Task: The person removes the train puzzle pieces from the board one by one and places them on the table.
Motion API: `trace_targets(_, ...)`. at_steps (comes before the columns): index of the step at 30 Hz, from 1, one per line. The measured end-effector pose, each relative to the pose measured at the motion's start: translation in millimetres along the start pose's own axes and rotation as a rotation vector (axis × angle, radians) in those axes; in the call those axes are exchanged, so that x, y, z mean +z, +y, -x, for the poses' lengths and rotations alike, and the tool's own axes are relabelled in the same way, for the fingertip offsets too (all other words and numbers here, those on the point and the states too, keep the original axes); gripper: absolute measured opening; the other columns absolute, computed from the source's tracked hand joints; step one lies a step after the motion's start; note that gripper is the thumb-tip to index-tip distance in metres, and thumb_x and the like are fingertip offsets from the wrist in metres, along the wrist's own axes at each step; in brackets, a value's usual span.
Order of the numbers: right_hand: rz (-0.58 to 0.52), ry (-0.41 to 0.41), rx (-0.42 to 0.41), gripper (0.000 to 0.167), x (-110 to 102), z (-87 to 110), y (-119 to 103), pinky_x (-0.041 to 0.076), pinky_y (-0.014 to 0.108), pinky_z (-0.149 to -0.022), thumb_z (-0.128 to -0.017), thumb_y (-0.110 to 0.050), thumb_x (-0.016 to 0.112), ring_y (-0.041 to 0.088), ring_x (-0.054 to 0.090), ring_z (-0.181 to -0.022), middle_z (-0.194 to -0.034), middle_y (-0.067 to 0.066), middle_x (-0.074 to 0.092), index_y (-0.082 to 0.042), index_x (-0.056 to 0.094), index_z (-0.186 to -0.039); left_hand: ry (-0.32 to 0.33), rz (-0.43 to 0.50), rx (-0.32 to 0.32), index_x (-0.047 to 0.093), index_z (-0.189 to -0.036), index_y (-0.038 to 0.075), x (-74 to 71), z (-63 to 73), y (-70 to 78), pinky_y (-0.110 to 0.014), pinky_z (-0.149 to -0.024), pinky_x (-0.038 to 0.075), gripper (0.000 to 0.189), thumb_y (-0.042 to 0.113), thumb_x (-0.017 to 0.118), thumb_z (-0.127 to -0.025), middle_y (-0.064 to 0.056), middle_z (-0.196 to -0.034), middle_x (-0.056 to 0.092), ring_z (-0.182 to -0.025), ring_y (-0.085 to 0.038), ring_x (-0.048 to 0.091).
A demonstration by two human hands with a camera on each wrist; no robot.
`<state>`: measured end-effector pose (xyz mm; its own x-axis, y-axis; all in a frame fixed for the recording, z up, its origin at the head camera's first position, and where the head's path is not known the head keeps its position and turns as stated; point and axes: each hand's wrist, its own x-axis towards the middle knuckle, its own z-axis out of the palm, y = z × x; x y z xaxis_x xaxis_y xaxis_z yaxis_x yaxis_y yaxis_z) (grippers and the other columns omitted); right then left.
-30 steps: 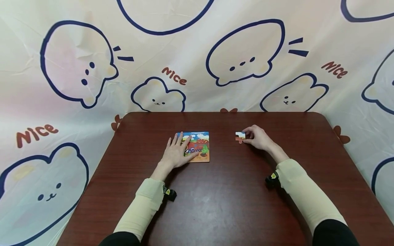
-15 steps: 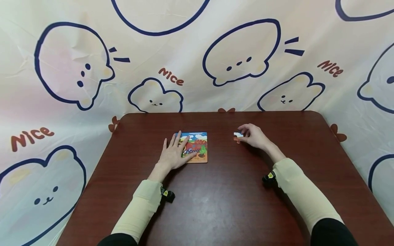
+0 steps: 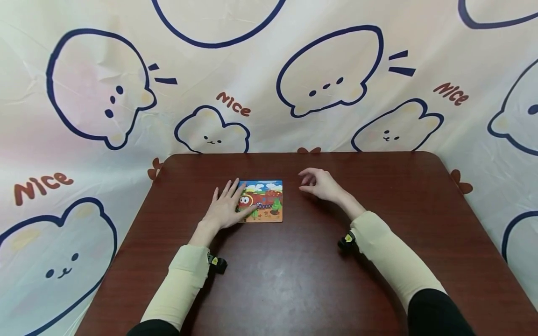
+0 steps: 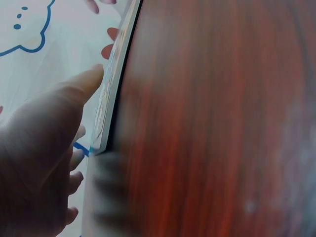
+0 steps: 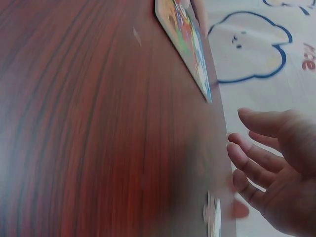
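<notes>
A square picture puzzle (image 3: pixel 269 200) lies flat on the table, showing a blue sky, a red cartoon figure with big eyes, and green plants. Over its left side is my left hand (image 3: pixel 222 207), fingers spread and straight, thumb reaching across the picture. To the puzzle's right, my right hand (image 3: pixel 321 184) hovers with loosely bent fingers and nothing between thumb and fingertips. In the right wrist view, a small puzzle piece (image 5: pixel 212 217) lies on the table close by this hand (image 5: pixel 276 168); the head view has it hidden behind the hand.
The dark wooden table (image 3: pixel 286 280) reaches back to a pale curtain (image 3: pixel 260 70) printed with cartoon outlines. Each forearm wears a small black wrist camera, one on the left (image 3: pixel 217 264) and one on the right (image 3: pixel 346 242).
My right hand has released the small puzzle piece and moved left, toward the puzzle. My left hand has slid a little left, uncovering more of the picture.
</notes>
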<state>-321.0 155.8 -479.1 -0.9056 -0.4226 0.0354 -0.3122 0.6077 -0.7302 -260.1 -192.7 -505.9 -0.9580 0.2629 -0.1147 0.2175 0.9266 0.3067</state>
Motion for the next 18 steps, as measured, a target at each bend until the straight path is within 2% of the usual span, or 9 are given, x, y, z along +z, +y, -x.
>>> trace_targets(4, -0.006, -0.019, -0.026, 0.045, 18.1, -11.3, -16.2, 0.055, 0.030, -0.072, -0.102, -0.010, 0.078, 0.023, 0.069, -0.086, -0.115, 0.017, 0.078, 0.002, 0.067, -0.144, -0.017, -0.010, -0.004, 0.020, -0.178, 0.020, 0.4, 1.5, -4.3, -0.073, -0.137, 0.003, 0.096, 0.072, 0.055, -0.105, -0.011, -0.187, 0.012, -0.175, -0.039, 0.006)
trace_targets(9, -0.019, -0.066, -0.048, 0.044, 38.7, -24.5, -30.8, 0.059, 0.034, -0.080, -0.104, -0.011, 0.076, 0.025, 0.072, -0.094, -0.122, 0.017, 0.078, 0.001, 0.066, -0.145, -0.020, -0.003, -0.009, 0.021, -0.178, 0.020, 2.2, 0.9, -5.9, -0.073, -0.137, 0.003, 0.096, 0.073, 0.054, -0.105, -0.011, -0.187, 0.012, -0.175, -0.039, 0.007)
trace_targets(18, -0.008, -0.115, -0.036, 0.045, 62.3, -40.3, -43.5, 0.064, 0.045, -0.097, -0.104, -0.014, 0.077, 0.030, 0.075, -0.109, -0.129, 0.019, 0.076, -0.002, 0.066, -0.146, -0.031, -0.016, -0.020, 0.020, -0.178, 0.020, 2.0, 0.5, -5.2, -0.072, -0.138, 0.004, 0.097, 0.073, 0.054, -0.105, -0.011, -0.187, 0.010, -0.175, -0.039, 0.007)
